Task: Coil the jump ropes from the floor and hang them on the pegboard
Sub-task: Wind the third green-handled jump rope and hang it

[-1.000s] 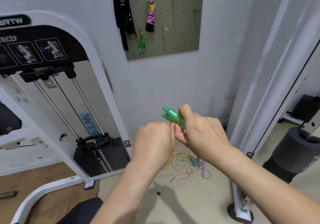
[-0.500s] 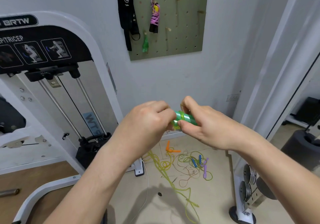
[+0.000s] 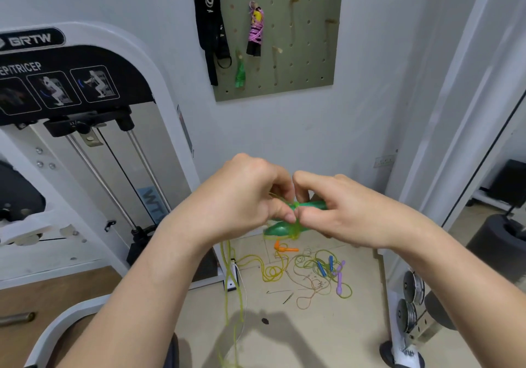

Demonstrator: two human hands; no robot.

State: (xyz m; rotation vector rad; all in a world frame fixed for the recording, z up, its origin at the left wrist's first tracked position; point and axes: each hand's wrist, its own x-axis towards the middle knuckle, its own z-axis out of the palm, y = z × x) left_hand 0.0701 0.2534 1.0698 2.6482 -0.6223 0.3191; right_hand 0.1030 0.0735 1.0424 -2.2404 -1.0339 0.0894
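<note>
The green jump rope handles point(image 3: 308, 205) are held together in mid-air, well below the pegboard point(image 3: 307, 54). Their thin yellow-green cord point(image 3: 227, 268) trails to the floor. The right hand point(image 3: 347, 213) grips the handles. The left hand point(image 3: 244, 196), fingers curled, pinches the cord wound at their middle. Both hands hide most of the wrap. On the pegboard hang a pink coiled rope point(image 3: 255, 30), a green coiled rope point(image 3: 240, 72) and black straps point(image 3: 210, 25). Beneath the pegboard a tangle of ropes point(image 3: 321, 268) lies on the floor. A white weight machine point(image 3: 160, 82) stands left of the pegboard.
</note>
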